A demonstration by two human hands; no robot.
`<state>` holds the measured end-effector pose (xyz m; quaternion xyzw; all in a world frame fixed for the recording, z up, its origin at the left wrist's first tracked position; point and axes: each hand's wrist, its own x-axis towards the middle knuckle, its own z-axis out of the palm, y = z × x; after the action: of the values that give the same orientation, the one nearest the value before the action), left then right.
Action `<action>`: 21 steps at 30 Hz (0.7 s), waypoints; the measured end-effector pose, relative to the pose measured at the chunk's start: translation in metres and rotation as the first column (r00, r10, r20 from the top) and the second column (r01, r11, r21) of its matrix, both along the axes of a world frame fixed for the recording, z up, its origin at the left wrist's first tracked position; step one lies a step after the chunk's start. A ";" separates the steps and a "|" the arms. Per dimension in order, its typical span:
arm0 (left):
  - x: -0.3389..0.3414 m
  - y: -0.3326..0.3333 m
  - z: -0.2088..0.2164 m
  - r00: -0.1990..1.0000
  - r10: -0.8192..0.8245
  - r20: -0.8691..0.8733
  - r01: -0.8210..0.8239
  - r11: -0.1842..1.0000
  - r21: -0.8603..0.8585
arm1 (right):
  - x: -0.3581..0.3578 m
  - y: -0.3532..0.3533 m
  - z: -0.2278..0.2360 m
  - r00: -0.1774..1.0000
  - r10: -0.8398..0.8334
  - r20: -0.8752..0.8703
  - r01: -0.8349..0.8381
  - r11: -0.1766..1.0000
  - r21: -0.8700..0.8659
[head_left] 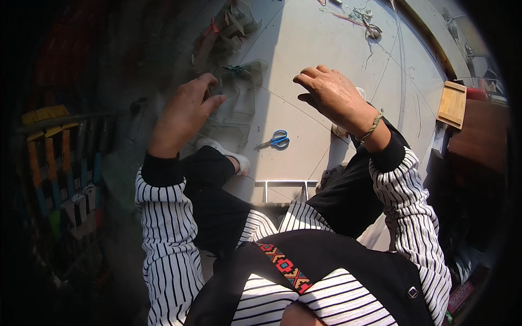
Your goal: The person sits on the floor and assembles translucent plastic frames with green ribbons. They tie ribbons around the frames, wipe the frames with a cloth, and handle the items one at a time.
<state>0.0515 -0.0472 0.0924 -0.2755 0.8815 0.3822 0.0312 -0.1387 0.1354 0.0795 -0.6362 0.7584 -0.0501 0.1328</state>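
Note:
My left hand (184, 112) is raised over the shaded left part of the floor, its thumb held apart from the bent fingers and nothing visible in its grasp. Clear plastic pieces (243, 89) lie just beyond and beside it. On the right, my right hand (338, 99) hovers above the sunlit tiles, wearing a braided green bracelet (373, 125). Its fingers curve downward with the thumb separate, and I see nothing held. Scissors with blue handles (280, 139) rest on the floor between my feet, touched by neither hand.
Tangled string (372, 30) lies on the far tiles. A wooden block-like piece (452, 104) stands at right, near a brown surface (478, 136). A light metal frame (287, 182) is close to my lap. Colourful slatted items (60, 157) stand in shadow at left.

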 end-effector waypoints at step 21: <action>0.022 0.004 -0.014 0.982 -0.185 -0.035 0.182 0.980 -0.076 | 0.037 0.012 -0.014 0.990 0.136 -0.033 -0.137 0.990 -0.024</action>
<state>0.0734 -0.0435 0.0781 -0.1860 0.9169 0.3510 0.0378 -0.1016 0.1471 0.0658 -0.6889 0.7144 -0.0409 0.1156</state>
